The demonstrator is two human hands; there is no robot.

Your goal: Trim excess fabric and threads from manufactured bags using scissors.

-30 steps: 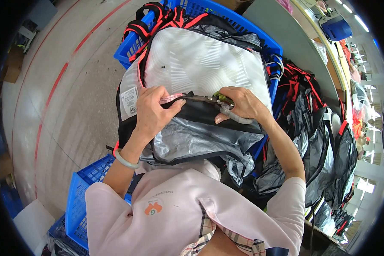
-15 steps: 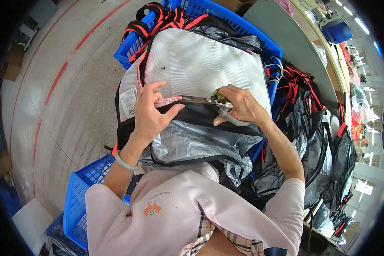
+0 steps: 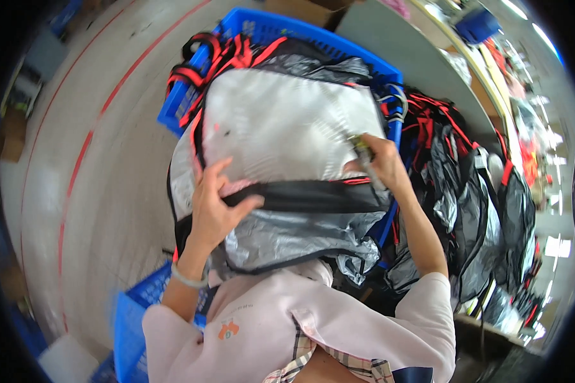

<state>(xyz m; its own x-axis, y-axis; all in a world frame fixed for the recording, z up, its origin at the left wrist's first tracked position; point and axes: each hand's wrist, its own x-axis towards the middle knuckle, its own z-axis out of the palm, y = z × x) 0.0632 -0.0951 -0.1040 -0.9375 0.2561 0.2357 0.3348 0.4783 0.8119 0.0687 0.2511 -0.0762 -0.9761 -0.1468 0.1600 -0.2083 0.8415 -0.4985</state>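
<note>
A backpack-like bag with a pale grey panel, black edging and red trim lies across a blue crate. Below the panel runs a black band, with crinkled silver lining beneath it. My left hand rests at the bag's left side, thumb and forefinger spread apart. Beside its fingers shows a small pink strip, blurred. My right hand grips a pair of scissors over the panel's right part; motion smears them. Something greenish on the scissors' handle is too blurred to name.
The blue crate holds more black and red straps. Several black, red and silver bags are heaped at the right, beside a grey partition. Another blue crate stands at lower left. Red lines mark the floor.
My right hand has drawn the scissors right, away from the pink strip, and tilted them upward. My left hand stays near the strip, its fingers still spread. The whole view has shifted slightly.
</note>
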